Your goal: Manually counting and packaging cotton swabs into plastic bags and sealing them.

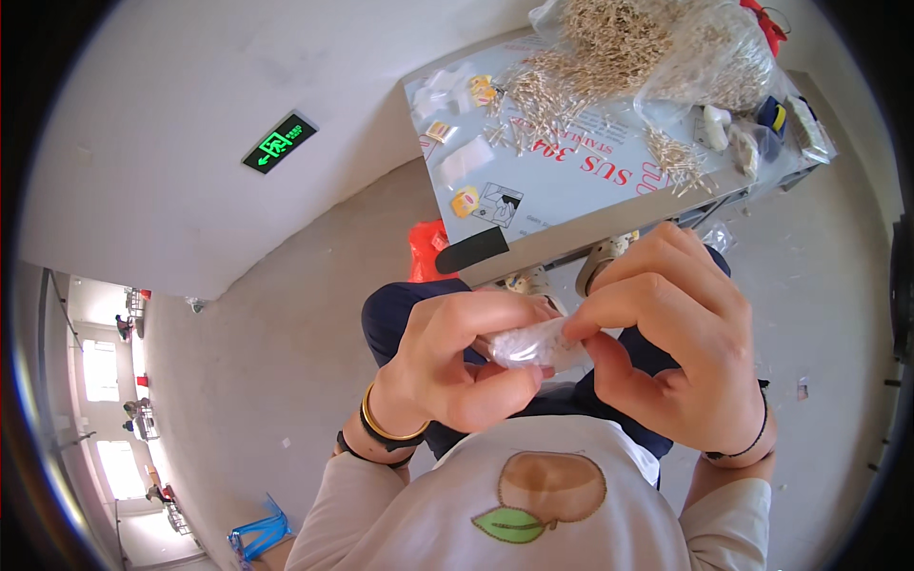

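Above my lap, both hands grip a small clear plastic packet (535, 344) with white cotton swab heads showing through it. My left hand (462, 357) is wrapped round its left part, thumb and fingers closed on the sides. The right hand (671, 328) pinches the packet's other end between thumb and forefinger. My fingers cover part of the packet, and whether its end is sealed cannot be made out. Beyond my hands, a big heap of loose cotton swabs (609, 43) lies on a table (533, 181) covered in pale blue film.
Clear plastic bags (719, 62) partly cover the heap. Small yellow cards (465, 202) and a flat white pouch (466, 160) lie at the table's left. A red bag (426, 249) hangs by the table's near left corner. A blue frame (262, 528) stands on the floor at lower left.
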Demonstrator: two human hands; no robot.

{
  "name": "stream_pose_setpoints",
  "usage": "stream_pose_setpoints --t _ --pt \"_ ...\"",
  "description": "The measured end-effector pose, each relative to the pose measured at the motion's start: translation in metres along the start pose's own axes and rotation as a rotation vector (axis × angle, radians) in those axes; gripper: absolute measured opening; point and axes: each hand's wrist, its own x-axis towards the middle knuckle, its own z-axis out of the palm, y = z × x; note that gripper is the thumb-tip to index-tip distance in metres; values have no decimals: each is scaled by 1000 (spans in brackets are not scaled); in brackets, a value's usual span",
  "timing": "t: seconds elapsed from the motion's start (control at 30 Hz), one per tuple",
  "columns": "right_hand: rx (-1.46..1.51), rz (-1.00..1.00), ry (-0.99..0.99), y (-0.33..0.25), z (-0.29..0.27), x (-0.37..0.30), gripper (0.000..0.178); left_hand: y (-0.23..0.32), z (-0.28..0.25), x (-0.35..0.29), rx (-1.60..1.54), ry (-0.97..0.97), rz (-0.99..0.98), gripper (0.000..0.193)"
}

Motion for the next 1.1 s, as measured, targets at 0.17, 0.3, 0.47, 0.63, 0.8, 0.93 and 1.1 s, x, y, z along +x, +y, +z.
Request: stream_pose_setpoints --t 0.17,0.3,0.47,0.63,0.8,0.93,1.1 --pt "127 -22 14 12 8 -1 28 6 0 5 -15 -13 -100 48" --pt "187 -24 15 24 11 -1 25 9 0 9 -34 -23 -181 47" --pt "269 3 -6 38 11 -3 19 13 -1 13 -74 -19 -284 46" --pt "292 2 18 50 9 -4 15 14 -3 17 -137 -11 -370 46" --pt "308 12 37 57 5 -7 12 12 -3 21 -205 -9 -449 45" --pt "312 8 52 61 3 -10 12 -3 -1 27 -257 -90 -242 52" --pt "319 9 59 62 2 -12 11 -4 10 31 -230 25 -131 51"
